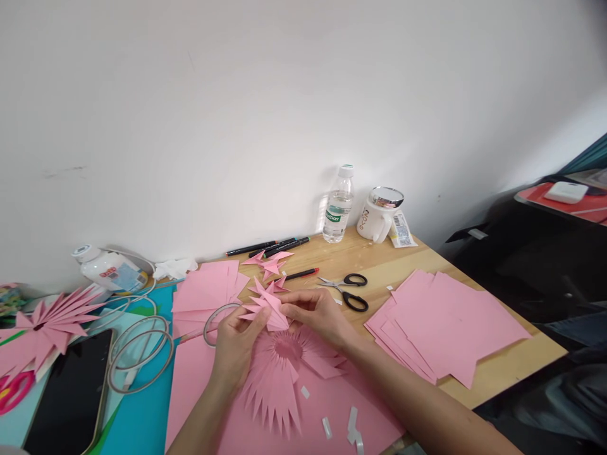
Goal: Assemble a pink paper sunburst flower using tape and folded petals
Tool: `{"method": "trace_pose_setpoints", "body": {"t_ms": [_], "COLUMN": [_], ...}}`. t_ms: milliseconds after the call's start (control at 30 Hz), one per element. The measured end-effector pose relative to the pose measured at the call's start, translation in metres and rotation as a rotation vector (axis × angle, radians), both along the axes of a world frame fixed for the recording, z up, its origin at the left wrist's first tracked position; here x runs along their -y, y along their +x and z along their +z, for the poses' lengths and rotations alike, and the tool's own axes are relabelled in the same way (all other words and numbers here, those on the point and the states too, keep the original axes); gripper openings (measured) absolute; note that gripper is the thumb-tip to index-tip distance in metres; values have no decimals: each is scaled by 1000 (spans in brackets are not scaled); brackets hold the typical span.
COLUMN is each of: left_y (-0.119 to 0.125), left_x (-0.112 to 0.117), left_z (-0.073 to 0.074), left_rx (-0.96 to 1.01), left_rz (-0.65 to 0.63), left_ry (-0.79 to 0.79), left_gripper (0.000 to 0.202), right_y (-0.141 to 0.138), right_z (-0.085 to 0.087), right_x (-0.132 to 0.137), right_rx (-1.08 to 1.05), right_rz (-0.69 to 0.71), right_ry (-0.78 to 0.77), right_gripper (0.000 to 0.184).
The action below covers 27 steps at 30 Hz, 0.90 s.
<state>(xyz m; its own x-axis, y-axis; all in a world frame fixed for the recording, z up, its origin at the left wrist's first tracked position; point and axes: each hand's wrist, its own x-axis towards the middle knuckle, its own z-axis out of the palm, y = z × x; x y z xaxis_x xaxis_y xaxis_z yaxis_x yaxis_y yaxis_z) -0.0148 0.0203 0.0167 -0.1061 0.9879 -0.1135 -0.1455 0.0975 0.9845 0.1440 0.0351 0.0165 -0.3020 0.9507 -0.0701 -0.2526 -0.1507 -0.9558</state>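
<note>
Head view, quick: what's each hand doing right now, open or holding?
Left hand: closed, holding a pleated pink paper piece, thumb on top.
Right hand: closed, fingers pinching that piece's right side.

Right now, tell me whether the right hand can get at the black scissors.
Likely yes: the black scissors lie uncovered near the right hand, though it is busy at the folded paper.
</note>
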Motion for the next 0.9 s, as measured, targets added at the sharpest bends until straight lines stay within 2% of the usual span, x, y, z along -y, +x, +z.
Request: {"method": "trace_pose_setpoints", "body": {"t_ms": [133, 333, 567, 900], "left_y": [-1, 0, 2, 0], "left_x": [0, 1, 1, 0], "left_z": [-1, -2, 6, 4], "left_rx": [-5, 39, 73, 38], "left_rz": [10, 24, 76, 60], "left_ry": [2, -7, -16, 3], "left_gripper": [19, 24, 25, 24], "right_y": [1, -2, 5, 2], "right_z": [-1, -3, -5, -4], "right_x": [-1, -1, -5, -2], "right_rx": [-40, -74, -164, -141], "right_rz": [47, -10, 155, 80], "right_ry": [-2, -33, -36, -95], "right_gripper": [33, 33, 46, 51]}}
